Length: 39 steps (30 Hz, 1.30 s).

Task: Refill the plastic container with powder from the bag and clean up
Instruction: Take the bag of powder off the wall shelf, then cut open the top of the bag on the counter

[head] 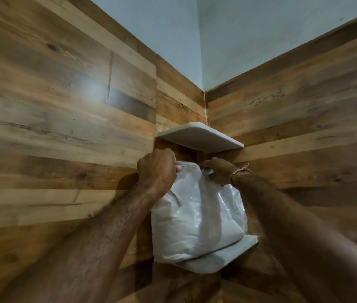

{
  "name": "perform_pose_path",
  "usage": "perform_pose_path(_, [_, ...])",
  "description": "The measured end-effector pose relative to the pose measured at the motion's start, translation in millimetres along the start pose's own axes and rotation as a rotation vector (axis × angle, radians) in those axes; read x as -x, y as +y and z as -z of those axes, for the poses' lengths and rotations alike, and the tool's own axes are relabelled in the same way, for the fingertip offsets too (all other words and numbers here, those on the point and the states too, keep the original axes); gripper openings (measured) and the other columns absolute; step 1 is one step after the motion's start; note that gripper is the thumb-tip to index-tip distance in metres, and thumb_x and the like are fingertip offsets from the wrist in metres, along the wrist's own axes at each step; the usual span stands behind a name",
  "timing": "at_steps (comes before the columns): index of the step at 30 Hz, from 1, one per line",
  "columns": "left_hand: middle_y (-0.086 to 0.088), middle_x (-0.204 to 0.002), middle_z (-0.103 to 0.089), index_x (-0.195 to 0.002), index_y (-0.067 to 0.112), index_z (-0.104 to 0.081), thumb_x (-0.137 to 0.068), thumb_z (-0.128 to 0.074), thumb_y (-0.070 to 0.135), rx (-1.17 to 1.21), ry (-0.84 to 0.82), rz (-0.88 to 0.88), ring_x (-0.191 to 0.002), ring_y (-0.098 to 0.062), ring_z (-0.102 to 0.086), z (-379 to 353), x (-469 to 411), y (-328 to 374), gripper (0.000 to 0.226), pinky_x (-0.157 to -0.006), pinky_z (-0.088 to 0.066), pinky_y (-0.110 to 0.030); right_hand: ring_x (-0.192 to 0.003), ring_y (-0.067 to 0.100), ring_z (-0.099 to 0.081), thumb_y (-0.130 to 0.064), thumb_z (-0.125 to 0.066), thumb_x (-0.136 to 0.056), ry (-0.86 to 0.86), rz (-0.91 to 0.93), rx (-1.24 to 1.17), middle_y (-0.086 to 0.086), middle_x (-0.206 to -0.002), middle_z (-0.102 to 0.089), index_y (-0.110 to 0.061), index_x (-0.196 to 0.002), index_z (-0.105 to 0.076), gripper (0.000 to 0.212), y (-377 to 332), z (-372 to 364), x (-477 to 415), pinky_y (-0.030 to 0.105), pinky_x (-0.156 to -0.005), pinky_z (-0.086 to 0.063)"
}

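On the lower corner shelf (228, 260), the powder bag (197, 224) is gripped at its top by both hands, left hand (158, 169) and right hand (219, 171); lifting it away seems next.

Two white corner shelves sit where the wood-panelled walls (64, 106) meet. The lower shelf (221, 258) carries a clear plastic bag (197, 221) full of white powder. The bag stands upright and covers most of the board, so only the shelf's rounded front edge and right corner show. Its bottom bulges a little past the shelf's left side. The upper shelf (199, 135) hangs just above the bag's top, and nothing can be seen lying on it from this low angle.
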<state>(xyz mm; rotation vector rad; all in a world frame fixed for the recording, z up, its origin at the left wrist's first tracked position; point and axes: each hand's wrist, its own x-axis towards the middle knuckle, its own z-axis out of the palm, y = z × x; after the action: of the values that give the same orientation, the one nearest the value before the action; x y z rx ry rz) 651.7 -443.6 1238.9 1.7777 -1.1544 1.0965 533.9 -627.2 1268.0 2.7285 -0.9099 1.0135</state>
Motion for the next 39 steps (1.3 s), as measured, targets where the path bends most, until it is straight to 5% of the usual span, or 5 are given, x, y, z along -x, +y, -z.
perform_pose_path(6, [0.002, -0.095, -0.073, -0.101, 0.023, -0.073, -0.095, -0.066, 0.046, 0.069, 0.044, 0.016, -0.076, -0.014, -0.053, 3.1, 8.2, -3.1, 0.025, -0.07, -0.039, -0.031, -0.081, 0.03, -0.071, -0.006, -0.06, -0.089, 0.297, -0.121, 0.017, 0.009, -0.095, -0.074, -0.018, -0.093, -0.073, 0.018, 11.6, 3.7, 27.8, 0.047, -0.076, -0.063])
perform_pose_path(15, [-0.003, -0.096, -0.078, -0.101, 0.021, -0.079, -0.092, -0.07, 0.047, 0.254, 0.158, -0.055, -0.075, -0.016, -0.058, 69.8, 25.4, 49.7, 0.029, -0.068, -0.04, -0.028, -0.076, 0.03, -0.071, -0.008, -0.066, -0.081, 0.531, -0.209, -0.111, 0.004, -0.074, -0.072, -0.022, -0.06, -0.063, 0.025, 18.1, 107.9, 122.0, 0.038, -0.072, -0.06])
perform_pose_path(30, [0.008, -0.064, -0.07, -0.071, 0.022, -0.073, -0.078, -0.072, 0.056, 0.499, -0.549, -0.045, -0.068, -0.016, -0.068, 130.6, 332.8, 229.1, 0.035, -0.061, -0.052, -0.032, -0.043, 0.016, -0.064, -0.012, -0.079, -0.081, 0.033, -0.432, -0.008, 0.003, -0.055, -0.064, -0.002, -0.069, -0.069, 0.018, 120.2, 133.1, 507.6, 0.028, -0.053, -0.056])
perform_pose_path(35, [0.006, -0.055, -0.063, -0.061, 0.025, -0.064, -0.069, -0.062, 0.063, 0.532, -0.719, -0.047, -0.063, -0.021, -0.067, 152.5, 448.5, 273.7, 0.039, -0.057, -0.053, -0.032, -0.047, 0.015, -0.065, -0.001, -0.076, -0.077, -0.015, -0.525, -0.029, -0.008, -0.049, -0.058, -0.031, -0.047, -0.063, 0.044, 149.7, 106.9, 628.5, 0.029, -0.051, -0.055])
perform_pose_path(39, [0.003, -0.053, -0.053, -0.062, 0.022, -0.057, -0.079, -0.07, 0.058, 0.454, -0.738, -0.071, -0.07, -0.028, -0.066, 172.1, 519.6, 289.7, 0.042, -0.054, -0.038, -0.03, -0.055, 0.015, -0.068, -0.008, -0.084, -0.076, -0.093, -0.547, -0.027, -0.006, -0.057, -0.064, -0.024, -0.059, -0.065, 0.03, 147.2, 91.4, 696.8, 0.025, -0.055, -0.053])
